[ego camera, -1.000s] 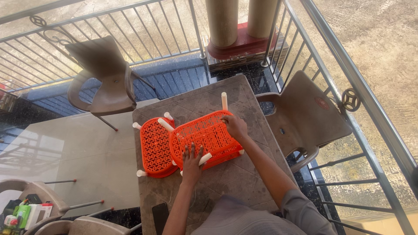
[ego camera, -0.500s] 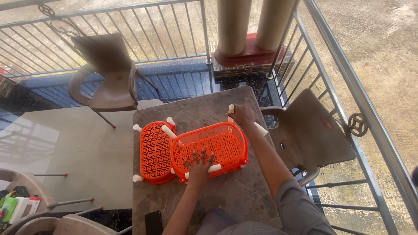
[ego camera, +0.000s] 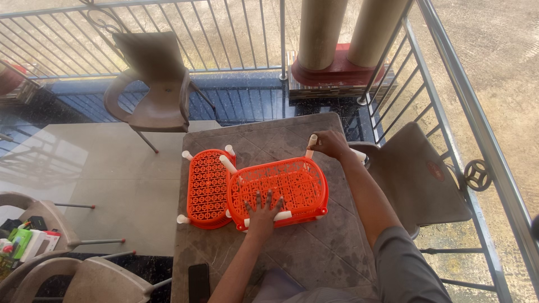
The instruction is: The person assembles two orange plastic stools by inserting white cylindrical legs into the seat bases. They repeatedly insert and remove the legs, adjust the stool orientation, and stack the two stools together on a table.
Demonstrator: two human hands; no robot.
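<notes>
1. Railing [ego camera: 236, 33] of grey metal bars runs along the far side and down your right, with two tan columns [ego camera: 348, 31] on a red base beyond it.
2. Your table [ego camera: 314, 252] is a brown, dusty plastic top, and everything you handle rests on it.
3. Brown plastic chairs surround you: one chair [ego camera: 154, 84] stands beyond the table's far left corner, a second chair [ego camera: 418, 179] sits just beside the table's right edge, and parts of others show at the lower left.
4. Nearer you, an orange lattice tray [ego camera: 292, 185] lies with its latticed face up, tilted slightly, its left edge overlapping the other tray. White pegs stick out at its corners.
5. To its left, a second orange tray [ego camera: 206, 188] lies flat on the table, also with white pegs at its corners.
6. Your right hand [ego camera: 331, 144] is at the far right corner of the nearer tray, fingers closed around a white peg [ego camera: 310, 145] that stands nearly upright there.
7. Your left hand [ego camera: 263, 210] lies flat on the near edge of the same tray, fingers spread apart over the lattice, gripping nothing, just above another white peg [ego camera: 282, 215] lying along that edge.
8. A dark phone [ego camera: 198, 281] lies on the table's near left corner, well apart from both trays.
9. Small boxes and packets [ego camera: 25, 242] rest on a seat at the far lower left.
</notes>
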